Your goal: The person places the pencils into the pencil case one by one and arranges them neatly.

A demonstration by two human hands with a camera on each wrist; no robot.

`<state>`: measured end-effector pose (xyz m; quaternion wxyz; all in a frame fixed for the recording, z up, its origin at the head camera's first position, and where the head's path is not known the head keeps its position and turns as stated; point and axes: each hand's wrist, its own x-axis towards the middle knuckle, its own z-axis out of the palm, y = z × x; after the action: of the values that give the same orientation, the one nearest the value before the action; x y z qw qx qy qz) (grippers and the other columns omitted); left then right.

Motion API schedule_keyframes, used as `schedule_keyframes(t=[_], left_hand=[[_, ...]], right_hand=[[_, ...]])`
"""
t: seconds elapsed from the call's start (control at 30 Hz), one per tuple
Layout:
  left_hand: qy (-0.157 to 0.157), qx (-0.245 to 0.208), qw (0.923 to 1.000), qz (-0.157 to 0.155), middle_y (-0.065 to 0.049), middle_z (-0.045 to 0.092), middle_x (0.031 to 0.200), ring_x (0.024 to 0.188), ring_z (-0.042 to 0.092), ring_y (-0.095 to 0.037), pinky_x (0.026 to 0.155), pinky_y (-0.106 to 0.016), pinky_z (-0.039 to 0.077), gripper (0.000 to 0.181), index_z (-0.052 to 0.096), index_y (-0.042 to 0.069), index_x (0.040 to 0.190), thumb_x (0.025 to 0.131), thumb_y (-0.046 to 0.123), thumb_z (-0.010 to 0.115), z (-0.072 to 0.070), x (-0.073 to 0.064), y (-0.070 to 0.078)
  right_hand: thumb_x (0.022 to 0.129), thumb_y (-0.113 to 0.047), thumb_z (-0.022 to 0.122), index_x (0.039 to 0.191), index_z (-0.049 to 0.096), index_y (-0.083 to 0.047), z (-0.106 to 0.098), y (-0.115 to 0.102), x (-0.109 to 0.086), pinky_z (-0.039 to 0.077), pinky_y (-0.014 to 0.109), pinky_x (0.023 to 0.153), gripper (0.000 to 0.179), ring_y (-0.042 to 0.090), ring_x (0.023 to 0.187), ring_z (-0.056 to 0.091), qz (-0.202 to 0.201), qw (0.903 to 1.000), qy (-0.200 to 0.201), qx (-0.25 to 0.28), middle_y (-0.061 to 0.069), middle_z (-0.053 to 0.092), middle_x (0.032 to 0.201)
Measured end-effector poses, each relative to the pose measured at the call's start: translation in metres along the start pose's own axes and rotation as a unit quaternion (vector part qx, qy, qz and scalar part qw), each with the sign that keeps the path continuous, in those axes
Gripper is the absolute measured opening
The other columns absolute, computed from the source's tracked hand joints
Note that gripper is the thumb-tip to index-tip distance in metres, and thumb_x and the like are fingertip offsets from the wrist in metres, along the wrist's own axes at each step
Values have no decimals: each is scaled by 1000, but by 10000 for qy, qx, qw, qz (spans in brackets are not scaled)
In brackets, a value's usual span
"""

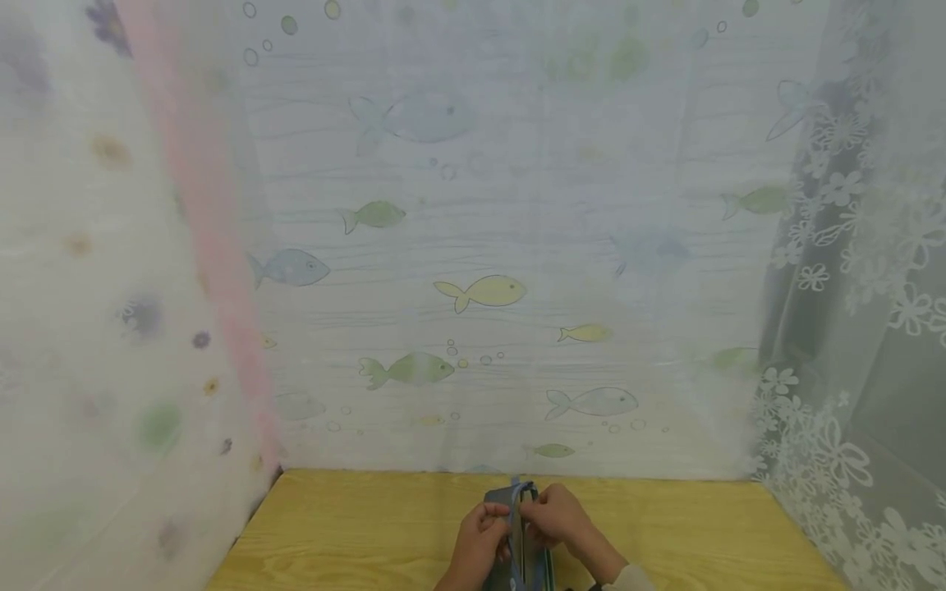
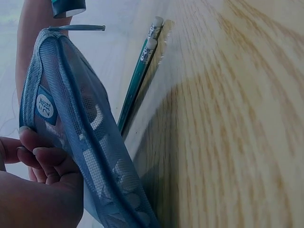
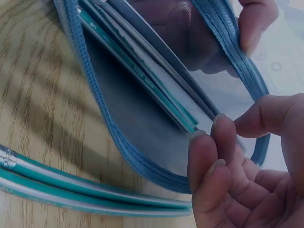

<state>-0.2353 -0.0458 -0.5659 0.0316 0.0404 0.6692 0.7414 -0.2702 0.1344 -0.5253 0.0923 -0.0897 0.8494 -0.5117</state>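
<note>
A blue mesh zippered pencil case (image 1: pixel 498 496) stands unzipped on the table. My left hand (image 1: pixel 479 543) pinches its rim, with the other fingers curled; in the left wrist view a small printed label (image 2: pixel 45 105) shows above those fingertips. My right hand (image 1: pixel 563 515) is at the opening. In the right wrist view, several teal and grey pencils (image 3: pixel 142 78) lie inside the case. The right thumb and forefinger close around the lower end of a dark grey pencil (image 3: pixel 202 105), whose tip is hidden by the fingers.
Two teal striped pencils (image 2: pixel 134 85) with white erasers lie side by side on the wood-grain table (image 1: pixel 355 533), right beside the case. A fish-print curtain (image 1: pixel 488 246) hangs behind the table, with flowered sheets on the left (image 1: pixel 96 287) and right (image 1: pixel 872 328).
</note>
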Motion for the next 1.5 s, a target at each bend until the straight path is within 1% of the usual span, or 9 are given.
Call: schedule_keyframes(t=[0.2, 0.3, 0.43, 0.63, 0.83, 0.97, 1.1, 1.3, 1.5], left_hand=[[109, 49, 9998, 145, 2, 60, 71, 58, 55, -12, 59, -26, 47, 31, 61, -8, 120, 93, 7, 58, -2, -1, 0], [135, 47, 9997, 184, 3, 59, 71, 58, 54, -11, 58, -25, 46, 32, 61, -8, 120, 92, 6, 58, -2, -1, 1], [143, 22, 9998, 164, 3, 59, 71, 57, 54, -11, 57, -24, 46, 31, 60, -8, 121, 92, 5, 57, -3, -2, 1], [84, 9, 9999, 92, 4, 58, 69, 57, 53, -10, 58, -24, 45, 30, 60, -8, 121, 94, 5, 56, -5, 1, -1], [136, 28, 9999, 92, 4, 58, 70, 56, 54, -11, 57, -25, 45, 30, 61, -7, 120, 93, 6, 56, -3, 0, 0], [186, 48, 9998, 69, 4, 57, 69, 56, 54, -11, 57, -25, 45, 30, 61, -6, 120, 93, 6, 57, -3, 1, 1], [219, 53, 9997, 23, 4, 55, 69, 57, 54, -11, 58, -25, 45, 31, 61, -6, 121, 93, 6, 57, -3, 3, 1], [278, -9, 9996, -94, 4, 53, 71, 58, 54, -11, 59, -25, 45, 32, 61, -7, 121, 92, 6, 57, -2, 5, 1], [280, -55, 9994, -206, 5, 52, 70, 59, 54, -10, 61, -25, 45, 32, 61, -7, 122, 92, 6, 57, -3, 7, -1]], right_hand=[[93, -19, 68, 71, 70, 0, -4, 1, -4, 58, 32, 54, 29, 15, 55, 67, -123, 9999, -1, -94, 5, 69, 62], [93, -20, 69, 66, 66, -6, -5, 7, -5, 51, 27, 50, 31, 12, 51, 61, -310, 9986, 65, -429, 0, 65, 57], [91, -21, 71, 57, 57, -15, -7, 16, -8, 39, 21, 47, 37, 7, 46, 53, -580, 9951, 174, -781, -8, 59, 50], [86, -17, 71, 56, 51, -18, -11, 25, -12, 30, 21, 45, 36, 6, 45, 40, -722, 9918, 338, -999, -12, 46, 49], [85, -17, 79, 58, 60, -13, -13, 35, -13, 35, 22, 48, 33, 7, 48, 45, -660, 9881, 458, -1313, -10, 51, 51], [81, -16, 81, 51, 57, -14, -12, 34, -18, 33, 22, 45, 38, 4, 43, 42, -661, 9856, 579, -1447, -11, 50, 44], [78, -16, 81, 52, 57, -12, -12, 31, -22, 34, 21, 45, 36, 5, 42, 43, -442, 9837, 593, -1640, -10, 52, 44], [75, -21, 81, 54, 55, -15, -9, 33, -22, 32, 20, 47, 34, 7, 44, 43, 55, 9787, 622, -1957, -10, 49, 44], [70, -22, 78, 57, 51, -17, -7, 34, -20, 31, 20, 46, 31, 7, 45, 41, 189, 9764, 721, -2027, -9, 47, 47]])
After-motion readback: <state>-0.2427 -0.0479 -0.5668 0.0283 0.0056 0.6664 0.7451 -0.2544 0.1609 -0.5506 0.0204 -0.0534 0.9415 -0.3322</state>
